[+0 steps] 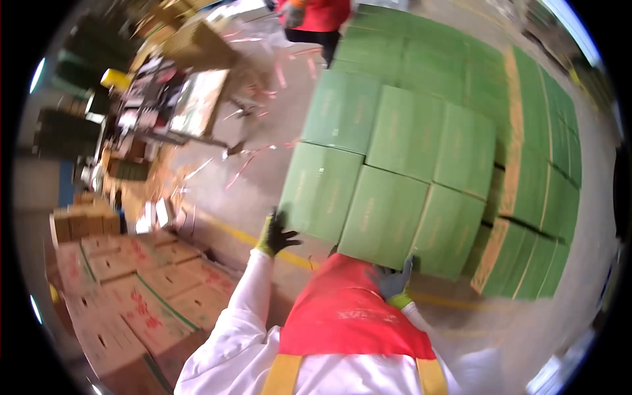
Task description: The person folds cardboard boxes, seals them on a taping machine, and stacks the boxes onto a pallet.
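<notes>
A stack of green cardboard boxes point(388, 210) stands right in front of me, its tops at about waist height. My left hand point(279, 237), in a dark glove with a yellow-green cuff, has its fingers spread beside the near left corner of the nearest left box point(322, 191). At the near side of the stack is my right hand point(394, 282), in a grey glove, against the lower edge of the front boxes. Its fingers look stretched apart, partly hidden by the red apron point(349, 303). Neither hand is wrapped round anything.
Brown cartons point(145, 303) with red print and green straps are stacked at my left. A cluttered workbench point(210, 99) stands farther left. Pink strap scraps point(250, 161) lie on the floor. Another person in red point(326, 16) is beyond the stack. More green boxes point(533, 197) stand right.
</notes>
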{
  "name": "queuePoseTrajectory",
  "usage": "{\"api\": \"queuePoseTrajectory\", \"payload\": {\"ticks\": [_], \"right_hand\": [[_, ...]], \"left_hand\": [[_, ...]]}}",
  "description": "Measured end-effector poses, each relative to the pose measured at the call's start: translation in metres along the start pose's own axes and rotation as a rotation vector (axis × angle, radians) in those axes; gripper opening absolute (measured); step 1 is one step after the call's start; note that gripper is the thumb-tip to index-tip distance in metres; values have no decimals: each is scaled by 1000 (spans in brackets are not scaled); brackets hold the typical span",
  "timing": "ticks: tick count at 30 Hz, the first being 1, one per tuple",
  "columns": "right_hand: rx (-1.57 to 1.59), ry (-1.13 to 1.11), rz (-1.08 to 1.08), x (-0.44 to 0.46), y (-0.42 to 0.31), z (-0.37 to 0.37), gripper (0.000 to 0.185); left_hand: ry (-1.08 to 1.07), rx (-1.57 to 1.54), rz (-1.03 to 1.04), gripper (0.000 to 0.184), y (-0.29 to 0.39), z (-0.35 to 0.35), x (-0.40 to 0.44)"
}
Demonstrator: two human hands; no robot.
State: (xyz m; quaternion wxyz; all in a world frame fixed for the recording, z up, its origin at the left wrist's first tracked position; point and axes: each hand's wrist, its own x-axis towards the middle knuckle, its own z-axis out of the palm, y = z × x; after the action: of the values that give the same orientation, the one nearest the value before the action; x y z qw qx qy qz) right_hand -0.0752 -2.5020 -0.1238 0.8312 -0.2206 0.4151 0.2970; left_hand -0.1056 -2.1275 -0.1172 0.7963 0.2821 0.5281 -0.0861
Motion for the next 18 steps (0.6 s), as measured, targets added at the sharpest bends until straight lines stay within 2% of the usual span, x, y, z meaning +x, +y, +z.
{"api": "queuePoseTrajectory", "payload": {"ticks": [1,3,6,7,9,11,12,13,15,16,18], "right_hand": [[16,-136,-4,8,2,11,77],[108,-152,-8,14,2,20,79],[202,-99,3,9,-2,37,81],[95,-117,-14,6,-2,46,84],[-82,-175,-160,27,-2,34,87],[121,-98,-100,1,16,80,82],[43,-102,-121,6,18,71,75],[-75,-117,-151,15,21,50,69],[-587,-266,-265,45,16,-23,56],[-881,-331,-314,49,24,-50,51],[-1295,-374,-289,22,79,-16,50]], "left_hand": [[-73,-83,67,54,-15,1,19],[-170,-143,186,53,-28,8,27],[-220,-92,137,49,-24,-1,34],[-170,-127,133,48,-24,0,34],[-138,-84,168,60,-20,4,33],[-76,6,182,72,-11,21,6],[-26,56,165,79,-11,21,8],[-64,118,161,92,-9,14,16],[-321,262,325,86,-37,-21,65],[-330,160,304,81,-42,-34,70],[-261,-14,219,73,-39,-77,70]]}}
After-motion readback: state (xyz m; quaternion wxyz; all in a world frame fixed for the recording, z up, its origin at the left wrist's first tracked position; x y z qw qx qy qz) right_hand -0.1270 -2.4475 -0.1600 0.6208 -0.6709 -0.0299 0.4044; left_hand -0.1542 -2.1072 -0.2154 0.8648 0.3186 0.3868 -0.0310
